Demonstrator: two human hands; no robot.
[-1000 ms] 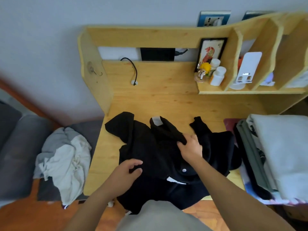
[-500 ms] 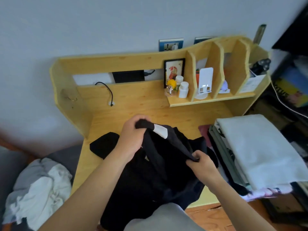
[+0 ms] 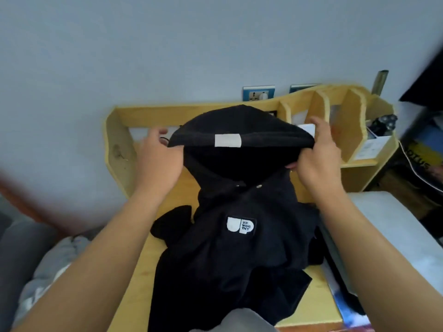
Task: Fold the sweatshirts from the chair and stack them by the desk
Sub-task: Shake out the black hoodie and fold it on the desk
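One black sweatshirt [image 3: 235, 248], two hands, one wooden desk [image 3: 309, 305], two wall sockets.

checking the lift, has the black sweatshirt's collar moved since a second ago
Yes. The black sweatshirt collar went up: it lay flat on the desk top, and now the left hand and right hand hold it level with the desk's back shelf.

Single view, head-mounted wide-angle camera. It looks forward and slightly down from above the near edge of a wooden desk [image 3: 143, 264], facing the wall [image 3: 167, 44] at 12 o'clock. Both forearms enter from the bottom edge, at 7 and 5 o'clock, and reach toward frame centre, so the viewpoint sits close to the work. Straight lines bow toward the margins; the corners at 9 and 3 o'clock are blurred.
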